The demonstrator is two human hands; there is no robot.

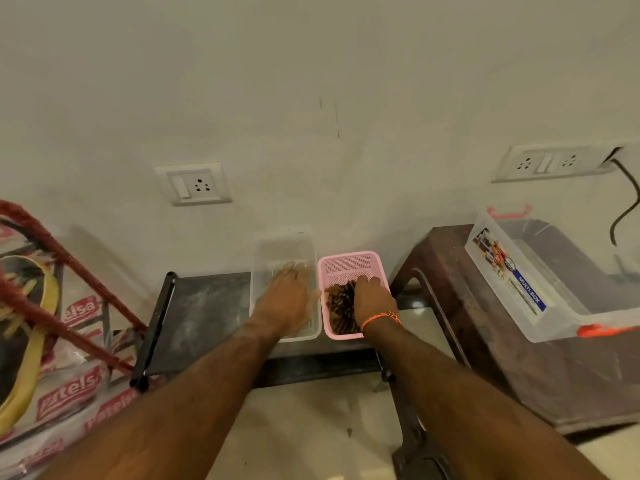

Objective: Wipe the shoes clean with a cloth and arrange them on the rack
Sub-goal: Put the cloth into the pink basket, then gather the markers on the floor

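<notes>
A low black rack [204, 317] stands against the wall. On its top shelf sit a clear plastic tub [273, 247] and a pink basket [349, 261] side by side. My left hand [285, 299] lies flat over the clear tub with straight fingers. My right hand [372, 296] reaches into the pink basket, its fingers curled on a brown and black patterned cloth [341, 306] that lies in it. No shoes show in this view.
A dark brown plastic stool [485, 341] stands to the right with a clear storage box [540, 282] on it. Red metal framing [59, 271] and printed plastic bags [69, 393] crowd the left. The floor [311, 427] is pale tile. Wall sockets [194, 185] sit above.
</notes>
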